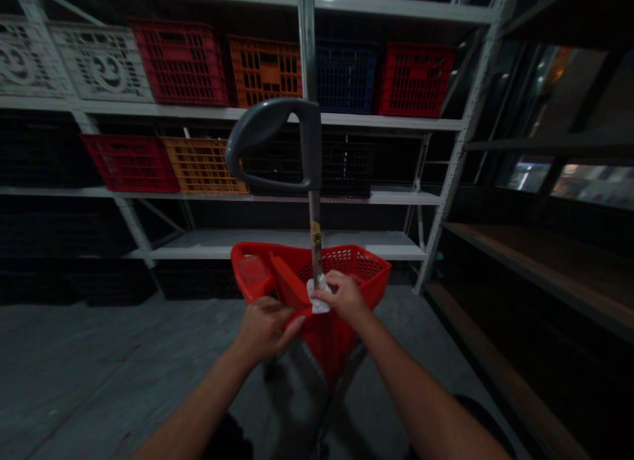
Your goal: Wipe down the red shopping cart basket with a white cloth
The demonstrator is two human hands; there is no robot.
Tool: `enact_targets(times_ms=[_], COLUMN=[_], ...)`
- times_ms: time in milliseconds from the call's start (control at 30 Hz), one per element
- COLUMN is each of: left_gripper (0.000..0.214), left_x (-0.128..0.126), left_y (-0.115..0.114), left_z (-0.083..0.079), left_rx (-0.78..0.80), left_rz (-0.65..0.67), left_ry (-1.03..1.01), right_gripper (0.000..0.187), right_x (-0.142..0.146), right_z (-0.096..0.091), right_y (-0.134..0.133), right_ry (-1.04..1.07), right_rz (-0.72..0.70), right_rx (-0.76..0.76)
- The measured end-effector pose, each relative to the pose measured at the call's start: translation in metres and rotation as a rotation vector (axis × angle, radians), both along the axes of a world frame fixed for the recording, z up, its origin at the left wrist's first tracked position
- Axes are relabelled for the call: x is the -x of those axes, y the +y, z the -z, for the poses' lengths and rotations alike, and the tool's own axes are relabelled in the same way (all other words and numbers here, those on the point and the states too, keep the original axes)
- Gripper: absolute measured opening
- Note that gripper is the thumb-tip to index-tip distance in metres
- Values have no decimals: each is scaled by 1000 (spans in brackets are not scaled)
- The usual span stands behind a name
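Observation:
A red plastic shopping cart stands in front of me. A metal pole rises from its near side, with a grey loop handle fixed to it and a yellow-and-black sticker partway down. My right hand is closed, pinching a crumpled white wipe against the lower part of the pole; whether it is paper or cloth I cannot tell. My left hand curls its fingers over the cart's near left rim, with its thumb stretched toward the wipe. Its fingertips are partly hidden.
Behind the cart is a white metal rack with several plastic crates, among them an orange crate and a blue crate. Dark shelving runs along the right. Grey floor extends to the left.

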State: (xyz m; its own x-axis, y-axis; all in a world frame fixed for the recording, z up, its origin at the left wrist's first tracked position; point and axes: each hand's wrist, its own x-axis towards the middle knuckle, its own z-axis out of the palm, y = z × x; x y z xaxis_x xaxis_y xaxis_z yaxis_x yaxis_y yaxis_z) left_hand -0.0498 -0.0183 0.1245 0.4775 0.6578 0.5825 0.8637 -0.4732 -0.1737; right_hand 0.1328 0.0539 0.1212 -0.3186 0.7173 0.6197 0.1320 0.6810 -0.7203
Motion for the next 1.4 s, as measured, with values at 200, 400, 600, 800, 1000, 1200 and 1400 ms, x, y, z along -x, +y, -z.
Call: enact_targets(times_ms=[200,400,600,800,1000,1200,1400], left_gripper=[32,28,47,52,53,55,52], left_x=[12,5,-15,-3,13,31,51], left_y=[5,1,1,3,7,11,8], left_z=[-5,-17,-13,-8,-5,-4,-3], left_rx=[77,-6,46,-4,-11,-18,-49], left_rz=[49,-38,-388,-384,-351,-328,-252], left_ry=[-26,-26,23,83,119,113,117], right_gripper=[11,16,27,30,26,33,24], right_x=[-23,-28,19,13,-55,-16,-9], right_z=[30,57,51,58,96,87,56], right_y=[17,2,-28,-16,35,8,-2], right_ry=[-191,-100,3,-11,25,-66,-223], right_rz=[-131,291,247,214,502,340,105], right_rx=[-47,-67,-62,-79,37,-42,-100])
